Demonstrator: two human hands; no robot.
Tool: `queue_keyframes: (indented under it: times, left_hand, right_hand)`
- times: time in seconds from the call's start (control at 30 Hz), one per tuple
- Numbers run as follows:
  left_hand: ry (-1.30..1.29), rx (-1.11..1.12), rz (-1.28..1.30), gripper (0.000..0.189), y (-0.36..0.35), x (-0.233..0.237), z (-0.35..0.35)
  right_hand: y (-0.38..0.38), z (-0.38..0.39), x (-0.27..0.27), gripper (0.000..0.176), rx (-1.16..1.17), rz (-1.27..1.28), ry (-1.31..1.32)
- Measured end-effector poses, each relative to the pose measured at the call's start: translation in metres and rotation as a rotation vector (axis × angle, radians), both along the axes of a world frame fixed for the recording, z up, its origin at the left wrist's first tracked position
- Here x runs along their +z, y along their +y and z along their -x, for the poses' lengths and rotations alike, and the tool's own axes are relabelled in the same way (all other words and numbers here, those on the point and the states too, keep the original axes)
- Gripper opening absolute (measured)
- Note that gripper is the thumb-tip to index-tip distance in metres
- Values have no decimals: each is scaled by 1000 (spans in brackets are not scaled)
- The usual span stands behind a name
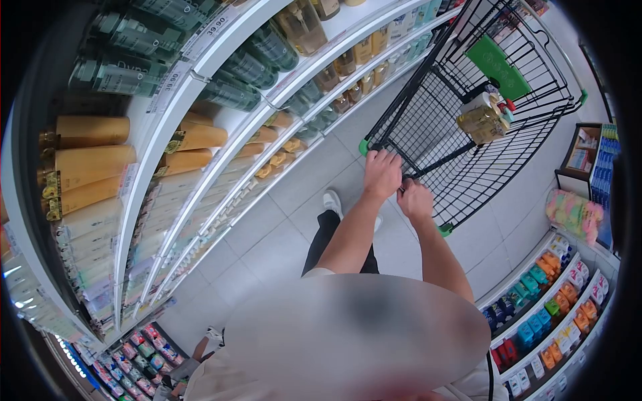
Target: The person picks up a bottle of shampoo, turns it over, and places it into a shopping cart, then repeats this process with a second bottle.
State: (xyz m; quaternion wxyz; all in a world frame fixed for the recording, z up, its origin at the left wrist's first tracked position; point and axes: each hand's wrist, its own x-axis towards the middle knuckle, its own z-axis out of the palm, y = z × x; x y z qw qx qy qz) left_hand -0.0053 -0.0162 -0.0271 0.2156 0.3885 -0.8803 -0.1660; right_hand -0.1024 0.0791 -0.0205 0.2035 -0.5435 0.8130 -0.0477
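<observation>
A black wire shopping cart [461,194] with green corner pieces stands in front of me. My left hand [383,175] is closed around its handle near the left end. Beside it, nearer the middle, my right hand [416,199] is also closed on the handle, whose bar is mostly hidden under my fingers. Inside the basket lies a clear bottle of yellowish liquid [487,127], with a few small items bunched against it, one of them red. A green panel [498,67] is fixed toward the cart's far end.
Curved white shelves [167,127] run along my left, filled with green bottles [124,77] and orange-yellow tubes [93,164]. At lower right, another shelf [535,334] carries colourful packs. Grey floor tiles [281,200] lie between. Part of another person [194,364] shows behind at lower left.
</observation>
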Motion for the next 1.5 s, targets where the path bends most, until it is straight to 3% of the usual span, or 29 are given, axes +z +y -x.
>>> queue_keyframes:
  times: [0.6,0.7,0.77,0.83,0.9,0.93,1.0,1.13,1.17,1.23,1.33,1.37,1.43,1.5]
  left_hand:
    - [17,30,22,4,1,6,-22]
    - [94,-1,-97,4,-2,14,-30]
    - [346,22,-257,6,-7,22,-34]
    - [580,213,-622,10,-23,31,-46]
    - [838,454,-674,7,-49,60,-68]
    - [774,482,-520,9,-72,64,-89]
    - [900,683,-364,10,-110,85,-124]
    - [713,830,72,38,-172,102,-196]
    - [714,829,72,38,-181,110,-203]
    - [433,1052,166,70,-200,119,-215]
    - [290,951,356,77,-231,113,-223]
    - [297,948,353,77,-239,110,-227]
    - [253,837,-116,64,-241,135,-223]
    - [243,871,-77,59,-249,126,-225]
  right_hand:
    - [3,-24,-2,20,48,29,8]
    - [2,-29,2,20,43,33,8]
    - [1,-30,7,18,37,-2,9]
    - [2,-32,2,19,36,21,10]
    - [3,-32,0,19,34,45,7]
    - [3,-33,3,19,35,37,8]
    - [2,-34,4,19,37,34,7]
    - [2,-34,-1,20,20,46,3]
    - [2,-34,-2,20,25,50,6]
    - [2,-34,-2,19,23,50,11]
    - [1,-35,-3,19,21,60,12]
    - [1,-34,-4,19,21,66,7]
    - [1,-34,-4,19,15,65,8]
    - [3,-35,-4,18,18,58,5]
